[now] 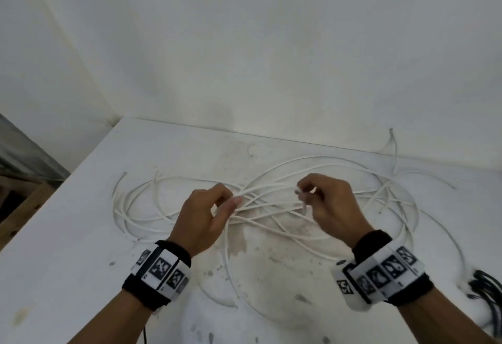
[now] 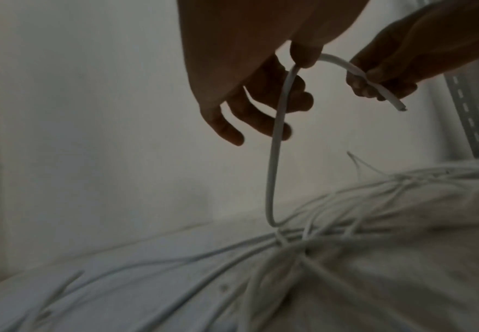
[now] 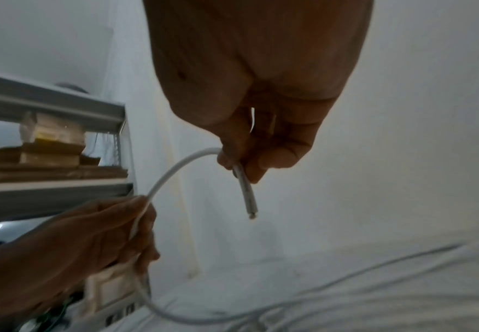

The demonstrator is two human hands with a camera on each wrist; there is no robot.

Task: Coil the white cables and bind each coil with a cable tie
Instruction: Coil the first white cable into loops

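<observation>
White cables (image 1: 271,202) all loose on worktop (image 1: 81,235), centre frame. No coil, no tie yet. Left hand (image 1: 206,216) + right hand (image 1: 331,202) fingers pinch one cable end (image 3: 247,197). Job just starting.

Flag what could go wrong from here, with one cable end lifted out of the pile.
1. The held cable runs down into the tangled pile; pulling may tighten a snarl or drag other cables.
2. The right hand pinches close to the cut end; it could slip free.
</observation>
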